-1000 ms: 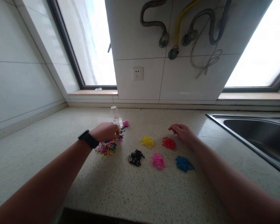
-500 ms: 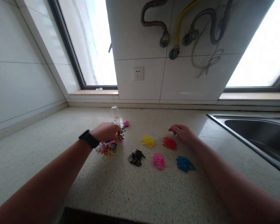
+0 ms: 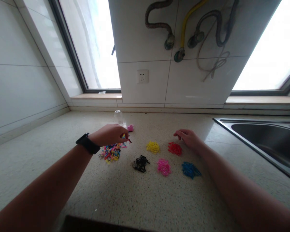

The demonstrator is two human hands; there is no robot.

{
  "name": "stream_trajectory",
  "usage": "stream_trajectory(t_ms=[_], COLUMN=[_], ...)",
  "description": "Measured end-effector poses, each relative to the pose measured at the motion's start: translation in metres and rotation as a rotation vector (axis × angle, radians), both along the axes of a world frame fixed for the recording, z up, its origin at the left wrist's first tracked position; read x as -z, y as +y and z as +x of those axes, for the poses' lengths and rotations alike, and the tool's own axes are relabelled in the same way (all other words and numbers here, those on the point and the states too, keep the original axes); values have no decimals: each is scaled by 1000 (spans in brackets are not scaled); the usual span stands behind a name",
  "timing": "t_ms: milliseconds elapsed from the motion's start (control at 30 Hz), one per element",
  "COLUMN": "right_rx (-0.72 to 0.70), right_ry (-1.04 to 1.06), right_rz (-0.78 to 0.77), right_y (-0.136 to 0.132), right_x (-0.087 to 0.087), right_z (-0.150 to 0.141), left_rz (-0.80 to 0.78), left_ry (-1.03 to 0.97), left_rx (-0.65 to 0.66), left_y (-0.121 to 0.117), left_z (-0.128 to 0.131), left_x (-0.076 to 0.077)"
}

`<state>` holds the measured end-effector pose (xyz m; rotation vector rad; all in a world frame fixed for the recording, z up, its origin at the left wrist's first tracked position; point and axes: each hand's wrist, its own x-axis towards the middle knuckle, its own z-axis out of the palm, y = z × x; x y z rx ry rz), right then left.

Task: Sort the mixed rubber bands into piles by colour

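My left hand (image 3: 113, 134), wearing a black watch (image 3: 88, 143), pinches a small red rubber band (image 3: 129, 140) between thumb and fingertips. It hovers over the far side of a mixed multicoloured pile of rubber bands (image 3: 111, 153), hiding part of it. My right hand (image 3: 186, 136) rests on the counter just behind the red pile (image 3: 175, 148), its fingers curled together; whatever may be in them is hidden. Between the hands lie yellow bands (image 3: 153, 147). Nearer to me are piles of black (image 3: 140, 163), pink (image 3: 163, 167) and blue bands (image 3: 190, 169).
A clear plastic bottle (image 3: 118, 117) stands behind my left hand, with a small pink object (image 3: 130, 128) beside it. The speckled counter (image 3: 140, 196) meets a tiled wall with a socket (image 3: 142, 76). A steel sink (image 3: 268, 135) is set in on the right.
My left hand was down in the far edge of the mixed pile; it has now lifted slightly with a red rubber band showing at its fingertips. My right hand has stayed in place.
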<state>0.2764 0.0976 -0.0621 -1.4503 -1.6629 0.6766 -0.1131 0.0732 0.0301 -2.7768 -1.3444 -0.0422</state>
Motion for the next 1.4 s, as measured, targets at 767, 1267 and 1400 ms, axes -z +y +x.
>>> stream_trajectory(t_ms=[767, 1267, 1400], right_rx=[-31, -22, -36], right_ry=[-40, -39, -42], right_rz=[-23, -55, -40], right_y=[5, 3, 3], right_x=[7, 7, 6], right_z=[3, 1, 1], left_rz=[-362, -1072, -1167], left_ry=[-435, -1249, -1357], left_rx=[63, 223, 237], left_y=[-1, -64, -75], left_z=[10, 82, 89], left_x=[11, 24, 23])
